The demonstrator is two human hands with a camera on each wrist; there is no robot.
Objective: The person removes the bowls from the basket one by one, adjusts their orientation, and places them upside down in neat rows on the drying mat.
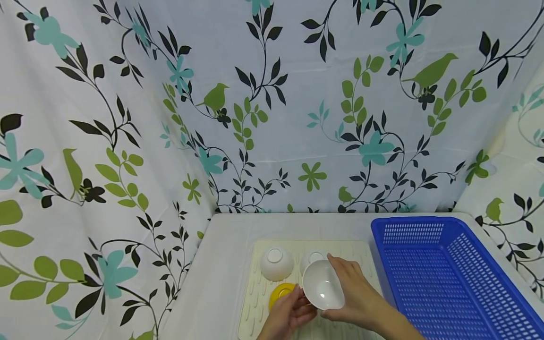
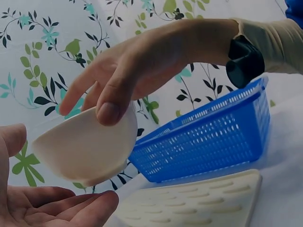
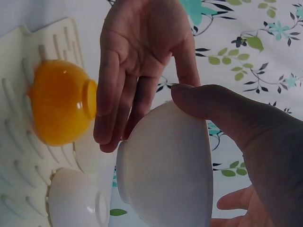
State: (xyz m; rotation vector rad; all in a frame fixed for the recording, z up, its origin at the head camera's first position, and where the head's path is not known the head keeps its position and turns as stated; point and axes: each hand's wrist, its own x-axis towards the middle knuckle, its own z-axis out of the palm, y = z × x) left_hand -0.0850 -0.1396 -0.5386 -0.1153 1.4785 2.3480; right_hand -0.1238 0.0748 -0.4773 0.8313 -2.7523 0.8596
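Observation:
A white bowl (image 1: 324, 285) is held tilted above the drying mat by my right hand (image 1: 361, 297), its thumb and fingers gripping the rim from opposite sides. My left hand (image 1: 290, 312) is palm up with extended fingers (image 2: 90, 210) just under the bowl's foot; whether they touch it, I cannot tell. An orange-yellow bowl (image 3: 61, 103) rests upside down on the mat, partly covered by my left hand in the head view. Behind it another white bowl (image 1: 276, 265) lies upside down. A further white bowl (image 1: 313, 257) is mostly hidden behind the held one.
The cream ridged drying mat (image 1: 250, 307) lies on a white table (image 1: 204, 283). To its right stands a blue perforated plastic basket (image 1: 446, 274). A curtain (image 1: 276, 118) printed with leaves and birds surrounds the table at the back and sides.

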